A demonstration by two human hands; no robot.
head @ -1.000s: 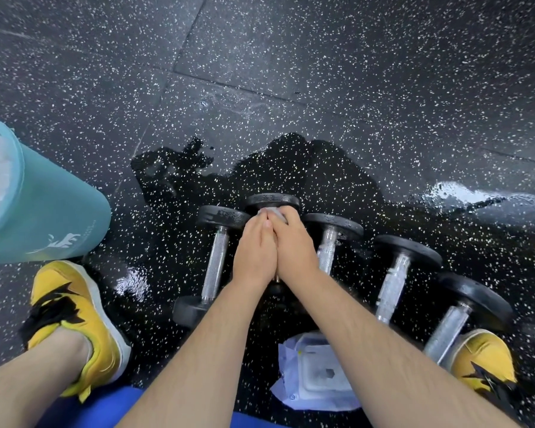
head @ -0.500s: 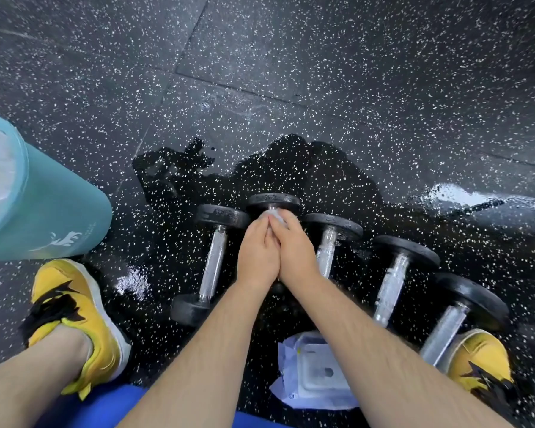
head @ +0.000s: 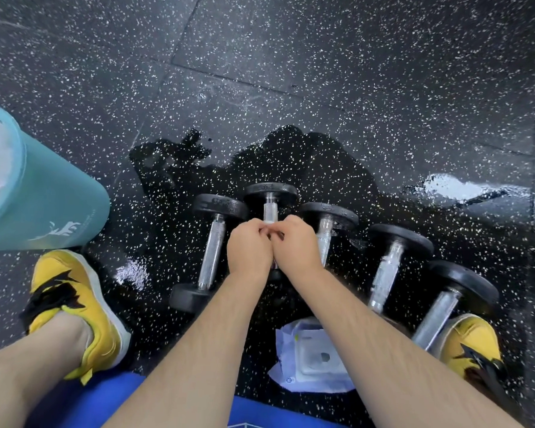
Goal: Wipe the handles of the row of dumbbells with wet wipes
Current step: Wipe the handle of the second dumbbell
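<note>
Dumbbell being wiped (head: 270, 205), 2nd from left in a row of five, lay directly under both hands. Showed only far head and a short bit of chrome handle just beyond fingertips; rest of handle hidden beneath knuckles. Long axis ran near-to-far, far head pointing away from body, near head mostly hidden btwn wrists.

Left hand (head: 249, 250) and right hand (head: 297, 247) sat together side by side, knuckles up, fingers curled in, tips meeting over the handle. Pinched a small pale scrap, apparently the wet wipe (head: 269, 223), btwn fingertips against the bar. Couldn't tell whether fingers also wrapped underneath.

Leftmost dumbbell (head: 211, 245) lay just left of left hand, third dumbbell (head: 324, 239) just right of right hand. Fourth dumbbell (head: 385, 273) and fifth dumbbell (head: 439, 313) lay further right and nearer, all handles roughly near-to-far, near ends fanning slightly apart.

White wipes pack (head: 317, 356) lay flat on floor (head: 352, 72), near side, partly under right forearm. Teal bin (head: 53, 196) stood at left edge w/ white stuff inside. Yellow shoes: one near left (head: 74, 307), one near right (head: 473, 344), latter touching fifth dumbbell's near end. Dark wet patch on speckled floor around the row.
</note>
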